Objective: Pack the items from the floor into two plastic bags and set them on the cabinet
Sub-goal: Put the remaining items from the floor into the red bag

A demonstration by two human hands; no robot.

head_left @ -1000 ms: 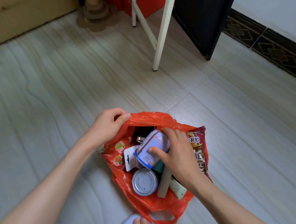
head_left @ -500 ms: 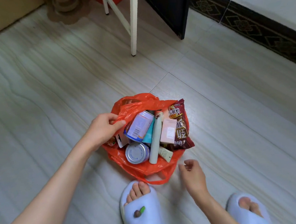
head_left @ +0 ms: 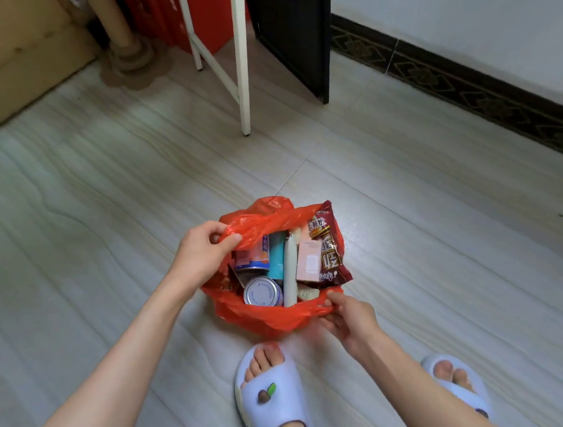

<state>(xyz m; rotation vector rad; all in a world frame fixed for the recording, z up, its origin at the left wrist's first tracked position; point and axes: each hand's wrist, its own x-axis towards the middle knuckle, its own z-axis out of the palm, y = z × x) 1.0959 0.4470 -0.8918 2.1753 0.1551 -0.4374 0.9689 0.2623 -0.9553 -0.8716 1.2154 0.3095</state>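
We crouch over a red bag (head_left: 266,318) on the floor (head_left: 101,213), packing apparently done for this one and the closing of it in hand. Our left hand (head_left: 201,255) pinches the bag's rim at 10 o'clock, thumb and fingers curled on a fold of plastic; our right hand (head_left: 348,317) pinches the near rim at 4 o'clock, just beside what looks like a handle loop. The bag sits low of centre in the view, just ahead of our left slipper (head_left: 274,400), with the right slipper (head_left: 458,385) farther off at 5 o'clock.

We judge the next move calls for finding both handles, drawing them together over the load and lifting straight up, since the plastic is thin and the bag is full to the brim. No second bag and no loose items show on the floor here.

The bag is bright, crinkled and slack, its mouth wide. Inside we see a can (head_left: 263,291) end up, a second can (head_left: 253,255) on its side, a teal tube (head_left: 276,258), a pale tube (head_left: 290,274), a pink box (head_left: 308,260) and a dark snack packet (head_left: 329,246) poking over the rim at 2 o'clock. A white table leg (head_left: 241,62) stands at 12 o'clock.
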